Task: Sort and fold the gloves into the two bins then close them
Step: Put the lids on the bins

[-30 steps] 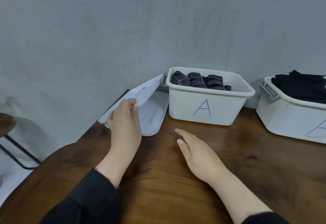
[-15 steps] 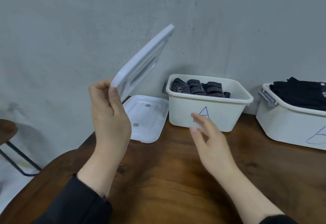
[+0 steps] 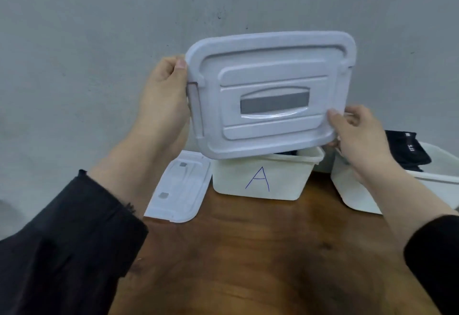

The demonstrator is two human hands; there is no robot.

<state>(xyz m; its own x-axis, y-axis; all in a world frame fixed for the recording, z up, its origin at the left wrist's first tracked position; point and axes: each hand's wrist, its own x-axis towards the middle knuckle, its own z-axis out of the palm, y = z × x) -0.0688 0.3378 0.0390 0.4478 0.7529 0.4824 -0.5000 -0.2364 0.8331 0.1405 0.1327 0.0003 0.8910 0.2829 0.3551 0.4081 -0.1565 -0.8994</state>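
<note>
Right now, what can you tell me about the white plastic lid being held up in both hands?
The white plastic lid is a rounded rectangle with raised ridges and a grey strip in a recessed centre panel. It is held tilted in the air above the white bin marked A, not yet seated. The left hand grips its left edge; the right hand pinches its lower right corner.

Soft, even, slightly cool light is falling across the scene from above and in front, leaving the grey wall (image 3: 99,41) flatly lit and casting only faint shadows under the bin marked A (image 3: 260,178) and beside the lid lying on the table (image 3: 178,190). A dull sheen is showing on the brown tabletop (image 3: 236,252), and a thin highlight is glinting on the clear window of the raised lid (image 3: 270,96). The wide lens is bending the frame's edges, the dark sleeve (image 3: 62,252) at lower left is smearing with blur, and fine detail is looking soft and compressed throughout.
</note>
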